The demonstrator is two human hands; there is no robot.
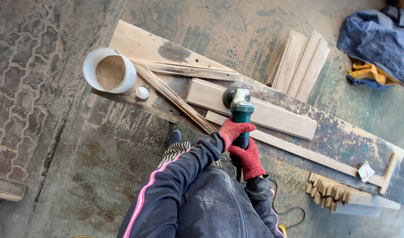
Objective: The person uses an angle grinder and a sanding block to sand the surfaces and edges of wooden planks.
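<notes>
Dusty workbench [343, 136], sawdust tub [110, 70] beside grinder [240, 108]

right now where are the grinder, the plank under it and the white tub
grinder [241, 105], head view, on its grey head
plank [281, 117], head view, on its bare top face
white tub [130, 75], head view, on its rim

There are two hands in red gloves, a left hand [234, 130] and a right hand [249, 159]. They hold one green grinder [240, 110]. Upper left sits one white bucket [109, 70] and one small white cap [142, 92]. Upper right lies one blue cloth [378, 39]. One shoe [173, 137] shows in the middle.
</notes>
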